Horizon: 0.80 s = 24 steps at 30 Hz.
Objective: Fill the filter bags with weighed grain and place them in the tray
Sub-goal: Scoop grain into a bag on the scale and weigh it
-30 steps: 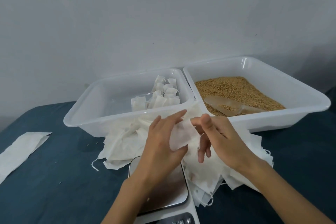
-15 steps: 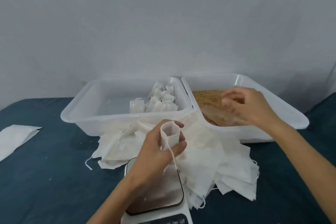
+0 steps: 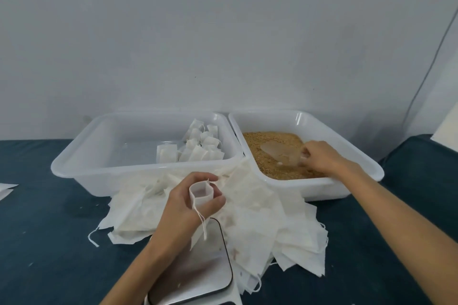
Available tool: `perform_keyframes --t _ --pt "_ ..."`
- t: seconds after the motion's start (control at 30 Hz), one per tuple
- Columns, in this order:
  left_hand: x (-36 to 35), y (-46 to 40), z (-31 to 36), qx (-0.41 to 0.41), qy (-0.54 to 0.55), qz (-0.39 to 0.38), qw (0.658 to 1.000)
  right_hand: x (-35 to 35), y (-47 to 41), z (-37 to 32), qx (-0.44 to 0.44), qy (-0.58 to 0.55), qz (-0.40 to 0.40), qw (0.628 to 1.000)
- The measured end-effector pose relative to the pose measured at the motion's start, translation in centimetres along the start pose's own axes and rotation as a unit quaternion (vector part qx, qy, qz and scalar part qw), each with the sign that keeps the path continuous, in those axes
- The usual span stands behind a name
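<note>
Now the right hand (image 3: 319, 158) has reached the clear scoop (image 3: 281, 155) in the grain tray (image 3: 357, 182) at two o'clock and grips its handle; the left hand (image 3: 195, 202) holds an open filter bag (image 3: 200, 189) above the scale (image 3: 195, 277), awaiting grain.

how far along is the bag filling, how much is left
Done: a small cluster of filled bags stands in the left tray. In hand: the left hand holds an empty bag open, and the right hand grips the scoop in the grain. Left: a big pile of empty bags by the scale.
</note>
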<state>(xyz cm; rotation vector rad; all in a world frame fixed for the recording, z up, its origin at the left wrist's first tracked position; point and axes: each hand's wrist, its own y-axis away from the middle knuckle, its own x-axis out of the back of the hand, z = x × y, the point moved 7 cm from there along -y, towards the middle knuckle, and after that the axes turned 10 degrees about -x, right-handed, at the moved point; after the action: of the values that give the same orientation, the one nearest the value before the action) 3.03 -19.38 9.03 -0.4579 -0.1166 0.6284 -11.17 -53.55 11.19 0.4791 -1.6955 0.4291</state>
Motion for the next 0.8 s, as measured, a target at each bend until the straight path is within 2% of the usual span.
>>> perform_keyframes --t 0.13,0.27,0.37,0.5,0.8 --pt "-0.1 -0.1 -0.5 0.005 -0.013 -0.010 1.000 1.1 -0.8 0.6 -0.031 0.033 0.085 0.995" --pt "-0.1 -0.1 -0.9 0.017 -0.017 -0.012 1.000 1.1 -1.7 -0.7 -0.023 0.094 0.105 0.990" --pt "-0.3 0.1 -1.2 0.032 -0.022 -0.027 0.999 0.1 -2.1 -2.4 0.026 0.113 0.074 0.990" --pt "-0.5 0.2 -1.4 0.047 -0.031 -0.040 0.998 -1.1 -1.8 -3.5 0.076 0.060 0.019 0.995" --pt "-0.3 0.2 -1.2 0.054 -0.026 -0.019 0.998 -1.2 -1.7 0.4 0.007 -0.087 -0.030 0.996"
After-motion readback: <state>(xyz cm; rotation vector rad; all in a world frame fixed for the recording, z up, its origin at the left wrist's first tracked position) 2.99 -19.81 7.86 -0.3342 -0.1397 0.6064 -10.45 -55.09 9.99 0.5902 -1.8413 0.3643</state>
